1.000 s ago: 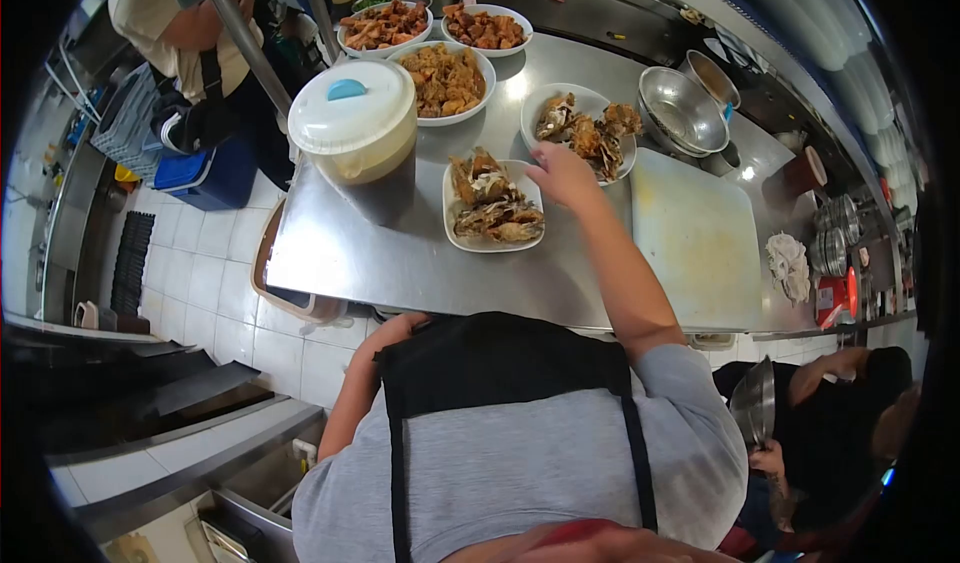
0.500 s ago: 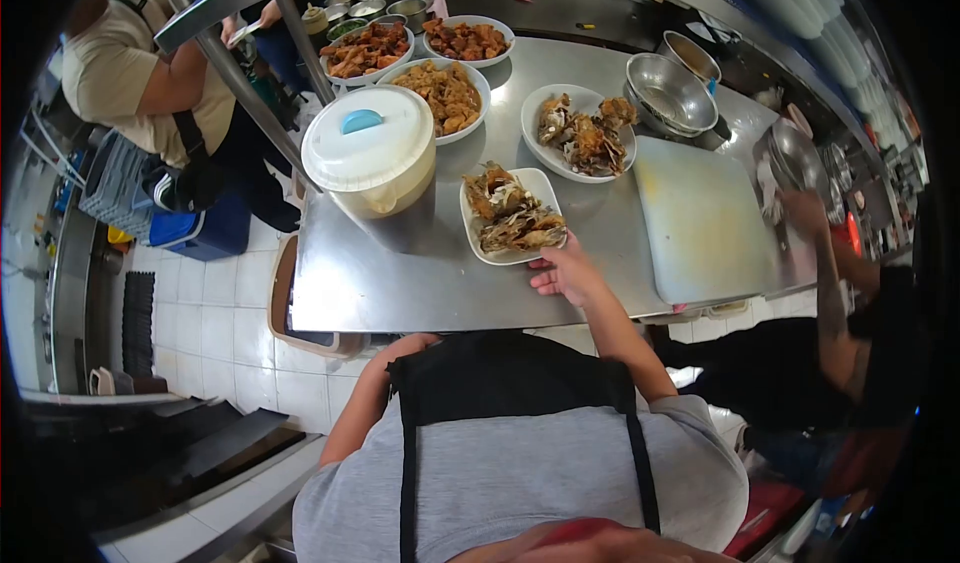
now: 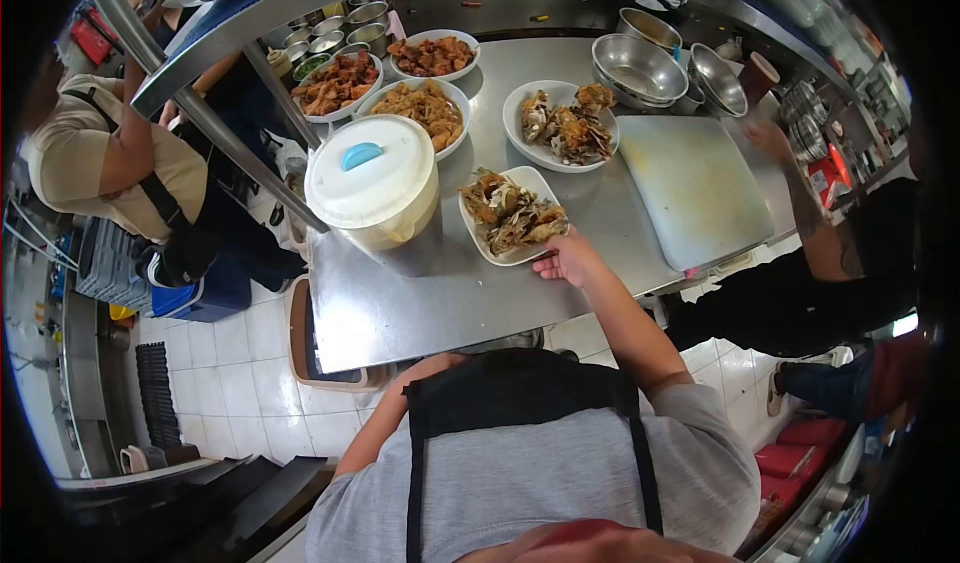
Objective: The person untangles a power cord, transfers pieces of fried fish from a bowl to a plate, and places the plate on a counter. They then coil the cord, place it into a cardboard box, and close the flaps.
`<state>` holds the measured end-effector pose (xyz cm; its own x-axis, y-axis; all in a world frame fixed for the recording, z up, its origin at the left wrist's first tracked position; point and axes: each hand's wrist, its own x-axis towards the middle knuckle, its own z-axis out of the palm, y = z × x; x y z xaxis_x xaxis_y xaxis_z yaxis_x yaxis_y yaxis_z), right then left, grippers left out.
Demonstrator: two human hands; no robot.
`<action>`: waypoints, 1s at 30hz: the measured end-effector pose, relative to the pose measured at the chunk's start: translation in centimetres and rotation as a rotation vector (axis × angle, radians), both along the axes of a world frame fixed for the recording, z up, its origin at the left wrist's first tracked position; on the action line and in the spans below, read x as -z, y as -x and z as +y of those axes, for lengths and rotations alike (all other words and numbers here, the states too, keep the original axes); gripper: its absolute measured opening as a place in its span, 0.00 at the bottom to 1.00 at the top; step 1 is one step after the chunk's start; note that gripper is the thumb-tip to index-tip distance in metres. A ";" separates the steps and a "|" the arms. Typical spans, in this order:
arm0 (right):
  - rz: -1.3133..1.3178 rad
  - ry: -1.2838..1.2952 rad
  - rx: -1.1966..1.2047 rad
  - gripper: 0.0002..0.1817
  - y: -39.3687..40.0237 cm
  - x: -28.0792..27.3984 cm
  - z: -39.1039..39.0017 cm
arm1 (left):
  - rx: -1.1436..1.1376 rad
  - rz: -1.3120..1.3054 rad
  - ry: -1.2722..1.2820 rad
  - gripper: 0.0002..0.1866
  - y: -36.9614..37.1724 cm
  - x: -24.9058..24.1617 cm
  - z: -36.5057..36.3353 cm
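The steel table [image 3: 420,283] takes most of what I see, and my work now is at its near edge, where I take up the square plate of fried crab [image 3: 512,215]. This plate sits just right of the big plastic tub with white lid [image 3: 372,181] and left of the white cutting board [image 3: 695,188], with the round plate of crab [image 3: 562,126] behind it, farther from me. My right hand [image 3: 568,259] is at the near right corner of the square plate, the fingers curled under or against the rim; I judge it is a light grip, not closed fully, and how far under the fingers go I cannot tell. To do this well I think I should get the thumb on the rim and the fingers flat below, then lift level, because the crab pieces are piled loose and could slide toward the tub. My left hand is down below the table edge, hidden by my apron, so its state I cannot tell. Another person's hand [image 3: 770,138] reaches at the far right near the steel bowls [image 3: 640,63], so I should keep my elbow in.
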<state>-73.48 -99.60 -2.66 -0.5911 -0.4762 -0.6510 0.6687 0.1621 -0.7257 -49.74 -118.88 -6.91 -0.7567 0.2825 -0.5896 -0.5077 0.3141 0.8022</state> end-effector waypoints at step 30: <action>0.091 0.101 0.505 0.22 -6.1 -2.7 10.7 | 0.042 0.001 0.113 0.15 -0.7 -1.3 0.5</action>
<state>-67.42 -88.90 -0.01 -0.8153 -0.1751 -0.5520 0.5791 -0.2384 -0.7797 -49.00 -118.39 -5.60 -0.7462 0.2456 -0.6188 -0.4918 0.4231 0.7610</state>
